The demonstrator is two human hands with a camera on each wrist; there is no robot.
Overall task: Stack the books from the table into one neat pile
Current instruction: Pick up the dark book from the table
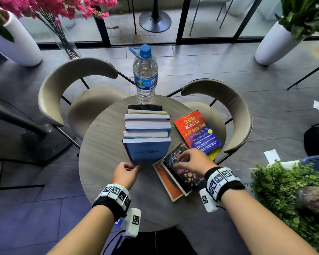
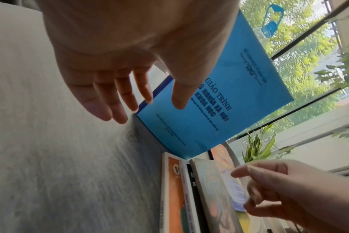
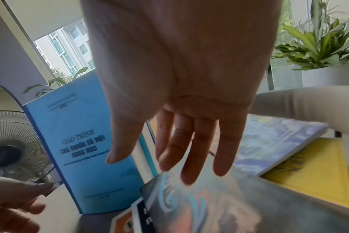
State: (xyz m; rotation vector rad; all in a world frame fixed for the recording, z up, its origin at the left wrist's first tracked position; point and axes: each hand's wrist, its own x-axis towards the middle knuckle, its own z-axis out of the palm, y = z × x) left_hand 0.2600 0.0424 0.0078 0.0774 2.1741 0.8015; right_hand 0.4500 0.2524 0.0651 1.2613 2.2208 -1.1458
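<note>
The right grip is spread, fingers straight and slack, over the dark paperback with the swirling pale-blue cover art. The right wrist view shows the fingertips at its far edge, grasping nothing yet; whether they touch the cover I cannot tell. That paperback lies tilted on a white-edged book and an orange-covered book, fanned out beneath this grip, so taking the top one first looks like the sensible order.

Just left of the right grip rises the tall pile of books faced by the light blue softcover textbook, which the wide lens makes appear to stand upright. It sits mid-tabletop, probably as the one neat pile the task wants. The left grip hovers at the pile's near lower corner, fingers loosely extended and holding nothing, apparently ready to steady the pile as the next book arrives.

Beyond the right grip lies the red and blue glossy paperback with yellow lettering, covering part of a yellow book; both await stacking. Past the pile stand a dark phone and a clear plastic water bottle with a blue cap on the round grey wood-grain tabletop, out of the way of the work.
</note>
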